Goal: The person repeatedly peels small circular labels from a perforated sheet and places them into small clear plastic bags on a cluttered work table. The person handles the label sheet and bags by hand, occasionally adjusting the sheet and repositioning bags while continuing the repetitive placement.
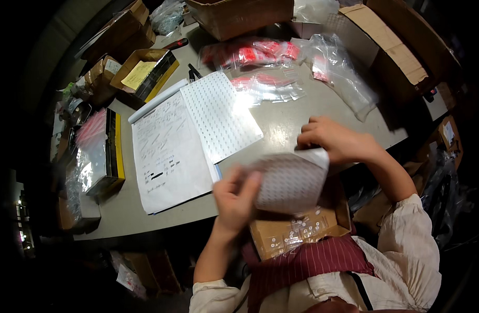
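Note:
A sheet of small printed labels (pixel 291 180), bent and blurred by motion, is in my left hand (pixel 235 201), the thumb on top of it. By the sheet's upper right corner is my right hand (pixel 336 140), its fingers curled together; what they hold, if anything, is hidden. Under the sheet, against my body, sits an open cardboard box (pixel 259 241) with small clear bags (pixel 299 229) bearing white round marks inside. Another label sheet (pixel 224 117) lies on the table, overlapping a pad of handwritten paper (pixel 169 151).
Clear bags with red print (pixel 265 52) and flat red-edged bags (pixel 268 86) lie at the back of the table (pixel 114 214). A clear plastic bag (pixel 344 78) is to their right. Black-and-yellow boxes (pixel 114 151) line the left side. A large carton (pixel 239 18) stands at the back.

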### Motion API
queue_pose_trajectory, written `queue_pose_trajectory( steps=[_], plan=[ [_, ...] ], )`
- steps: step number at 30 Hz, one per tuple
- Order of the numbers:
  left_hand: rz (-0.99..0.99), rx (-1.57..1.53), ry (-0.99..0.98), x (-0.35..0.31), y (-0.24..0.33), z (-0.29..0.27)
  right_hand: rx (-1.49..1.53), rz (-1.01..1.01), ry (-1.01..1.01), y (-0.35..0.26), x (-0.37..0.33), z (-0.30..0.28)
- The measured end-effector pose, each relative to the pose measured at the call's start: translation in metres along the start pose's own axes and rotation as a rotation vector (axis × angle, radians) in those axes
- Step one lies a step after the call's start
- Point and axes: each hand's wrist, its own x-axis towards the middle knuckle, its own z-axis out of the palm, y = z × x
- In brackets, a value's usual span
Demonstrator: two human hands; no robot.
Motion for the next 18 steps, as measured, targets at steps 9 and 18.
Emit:
queue_pose_trajectory(
  steps=[9,18],
  plan=[
    [-0.119,-0.392,0.380,0.001,0.003,-0.061,0.365,0.040,0.066,-0.020,-0.011,-0.013],
    [-0.108,-0.201,0.478,0.050,-0.002,-0.148,-0.114,-0.324,0.374,-0.014,0.061,0.035]
  ],
)
